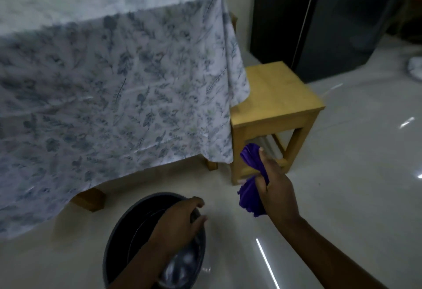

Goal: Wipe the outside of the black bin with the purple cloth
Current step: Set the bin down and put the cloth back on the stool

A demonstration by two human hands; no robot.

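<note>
The black bin (118, 238) stands on the pale floor at the bottom centre, seen from above with its round rim and dark inside showing. My left hand (178, 220) reaches across its opening and grips the far right part of the rim. To the right, above the floor, my right hand (274, 188) holds the bunched purple cloth (251, 197), which sticks out above and below my fist. The cloth is apart from the bin.
A table under a floral tablecloth (114, 83) fills the left and centre, its wooden legs (89, 199) close behind the bin. A wooden stool (276, 115) stands just beyond my right hand. A dark cabinet (319, 26) is at the back right. Glossy floor (354, 174) spreads right.
</note>
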